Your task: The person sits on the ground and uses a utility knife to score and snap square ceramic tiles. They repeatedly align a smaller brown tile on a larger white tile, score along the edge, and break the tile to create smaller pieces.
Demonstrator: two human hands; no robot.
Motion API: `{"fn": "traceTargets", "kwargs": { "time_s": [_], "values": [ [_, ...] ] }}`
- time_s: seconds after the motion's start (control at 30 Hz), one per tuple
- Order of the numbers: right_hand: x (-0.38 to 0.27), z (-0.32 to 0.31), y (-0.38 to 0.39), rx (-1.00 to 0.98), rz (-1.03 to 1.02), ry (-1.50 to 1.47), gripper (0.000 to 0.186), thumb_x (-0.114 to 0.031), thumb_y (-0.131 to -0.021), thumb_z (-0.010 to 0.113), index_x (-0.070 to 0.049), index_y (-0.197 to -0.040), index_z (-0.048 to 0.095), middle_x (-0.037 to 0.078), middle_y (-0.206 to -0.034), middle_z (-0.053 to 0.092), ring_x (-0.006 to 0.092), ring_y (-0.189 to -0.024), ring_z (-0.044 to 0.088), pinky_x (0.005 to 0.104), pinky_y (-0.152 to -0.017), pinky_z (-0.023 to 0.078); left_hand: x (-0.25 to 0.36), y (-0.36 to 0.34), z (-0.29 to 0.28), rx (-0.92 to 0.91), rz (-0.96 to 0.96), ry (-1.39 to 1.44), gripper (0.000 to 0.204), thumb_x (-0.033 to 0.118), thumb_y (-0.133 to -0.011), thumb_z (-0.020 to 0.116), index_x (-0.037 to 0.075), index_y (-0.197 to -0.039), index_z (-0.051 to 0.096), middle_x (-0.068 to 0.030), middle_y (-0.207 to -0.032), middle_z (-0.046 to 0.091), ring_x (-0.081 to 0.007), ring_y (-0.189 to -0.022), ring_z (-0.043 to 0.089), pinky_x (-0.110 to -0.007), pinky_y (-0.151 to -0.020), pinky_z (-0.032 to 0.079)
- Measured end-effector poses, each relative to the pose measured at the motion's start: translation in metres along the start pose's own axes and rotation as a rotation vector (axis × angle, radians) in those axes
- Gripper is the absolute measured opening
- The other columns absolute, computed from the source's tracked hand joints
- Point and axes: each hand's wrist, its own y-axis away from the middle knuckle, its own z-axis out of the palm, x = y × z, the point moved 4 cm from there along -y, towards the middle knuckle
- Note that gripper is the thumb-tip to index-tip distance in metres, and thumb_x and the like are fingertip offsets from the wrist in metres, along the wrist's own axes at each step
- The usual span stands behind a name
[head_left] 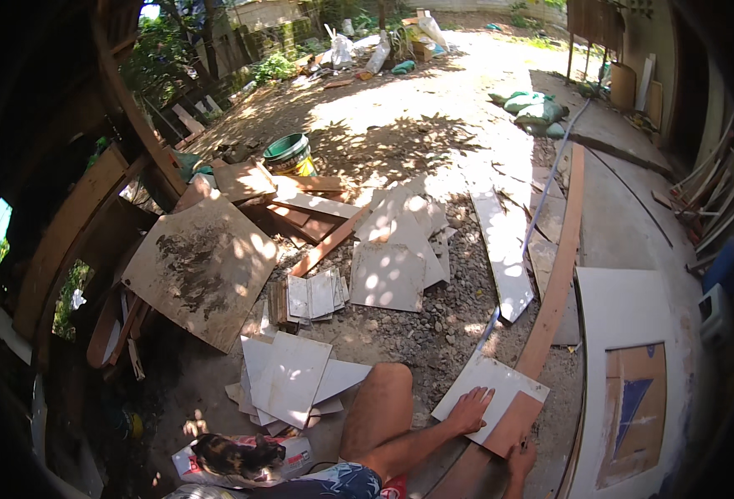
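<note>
A white square tile lies across a long brown plank, low and right of centre. A brown rectangular flat piece covers the tile's right part. On the tile's white face rests my left hand, flat with the fingers spread. My right hand is curled at the lower edge of the brown piece, its fingers bent against it; whether something small is also inside is hidden. To the left of my bent knee is a loose pile of white tiles.
A dark, patchy cat lies on a white and red package at lower left. Beyond are more stacked tiles, a stained board and a green-rimmed bucket. A white panel with a cutout stands right of the plank.
</note>
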Motion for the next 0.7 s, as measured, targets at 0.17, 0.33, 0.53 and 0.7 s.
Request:
{"fn": "traceTargets", "kwargs": {
  "time_s": [0.17,0.33,0.53,0.7],
  "values": [
    [-0.046,-0.044,0.013,-0.094,0.205,0.058,0.048,-0.015,-0.091,0.077,-0.004,-0.137,0.072,0.022,-0.119,0.078,0.0386,-0.112,0.075,0.0451,-0.098,0.057,0.036,0.001,-0.008,-0.079,0.189,0.037,0.136,0.037,-0.066,0.101,0.004,-0.172,0.022,-0.0381,-0.165,0.034,-0.0569,-0.144,0.043,-0.057,-0.121,0.042],
    [-0.026,-0.047,0.033,-0.054,0.446,-0.074,0.043,-0.014,-0.094,0.076,-0.011,-0.137,0.073,0.013,-0.118,0.080,0.0321,-0.112,0.076,0.0412,-0.098,0.057,0.051,0.006,0.021,-0.279,0.135,-0.024,0.145,0.037,-0.059,0.105,0.009,-0.174,0.020,-0.0441,-0.165,0.026,-0.0621,-0.141,0.041,-0.063,-0.118,0.040],
    [-0.013,-0.035,0.053,-0.044,0.368,-0.209,0.030,-0.011,-0.088,0.069,-0.010,-0.117,0.076,0.024,-0.108,0.075,0.0453,-0.106,0.071,0.0506,-0.090,0.055,0.076,0.026,0.039,-0.218,0.163,-0.177,0.141,0.040,-0.061,0.104,0.016,-0.174,0.024,-0.0439,-0.164,0.027,-0.0587,-0.137,0.044,-0.061,-0.116,0.040],
    [-0.038,-0.023,0.057,-0.040,0.452,-0.361,0.028,-0.008,-0.086,0.068,-0.009,-0.112,0.078,0.021,-0.107,0.076,0.0439,-0.104,0.071,0.0496,-0.087,0.056,0.081,0.037,0.056,-0.078,0.161,-0.145,0.128,0.026,-0.068,0.101,0.018,-0.173,0.029,-0.0414,-0.163,0.029,-0.0548,-0.129,0.045,-0.060,-0.112,0.042]
  ]
}}
